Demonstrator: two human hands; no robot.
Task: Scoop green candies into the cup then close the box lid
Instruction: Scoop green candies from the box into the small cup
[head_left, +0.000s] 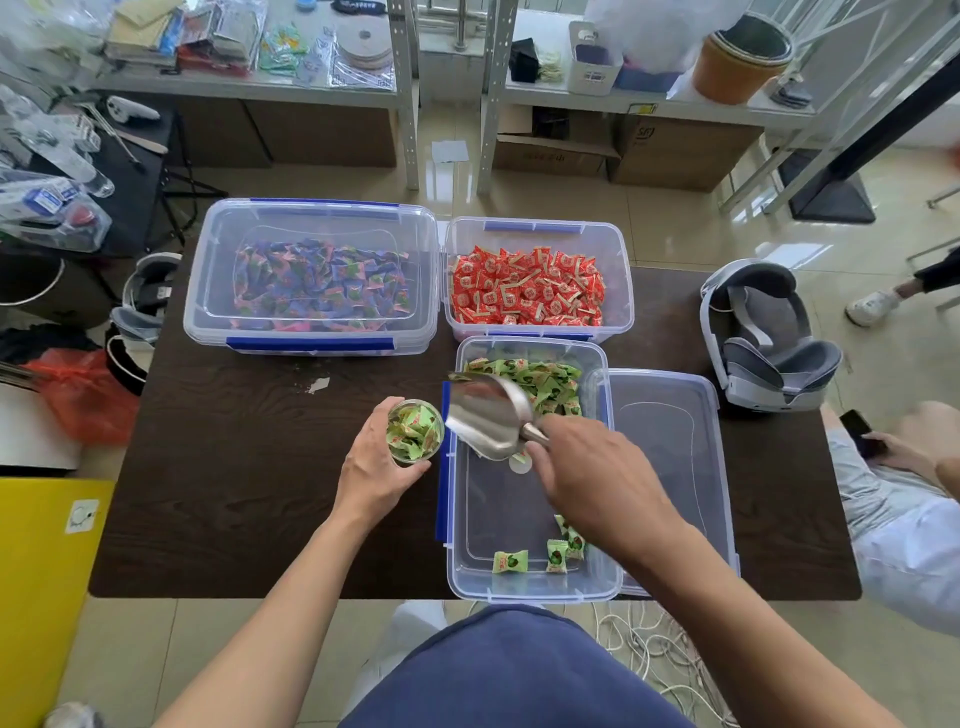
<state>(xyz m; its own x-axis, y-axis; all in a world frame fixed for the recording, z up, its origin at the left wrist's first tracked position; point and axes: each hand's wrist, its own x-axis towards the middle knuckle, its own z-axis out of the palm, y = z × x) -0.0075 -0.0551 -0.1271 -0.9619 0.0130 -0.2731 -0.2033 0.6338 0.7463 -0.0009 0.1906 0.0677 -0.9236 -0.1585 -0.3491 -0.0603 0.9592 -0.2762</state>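
Left hand: the left hand (375, 464) is wrapping around the small clear plastic cup (415, 431), gripping it upright on the dark wooden table (234, 467).
Right hand: the right hand (597, 470) is closing around the handle of the shiny metal scoop (488, 418), whose bowl is tilting toward the cup, just beside its rim.
Candies: green wrapped candies (540, 382) are lying piled beyond the scoop in the clear open plastic box (530, 582); a few are sitting nearer than the wrist.
Cup fill: it is looking nearly full, so the scooping step seems close to finishing.
Technique: keeping the scoop lip over the cup mouth and tipping slowly should be avoiding spills.
Lid: the clear lid (670, 447) is lying just right of the scoop hand, waiting.
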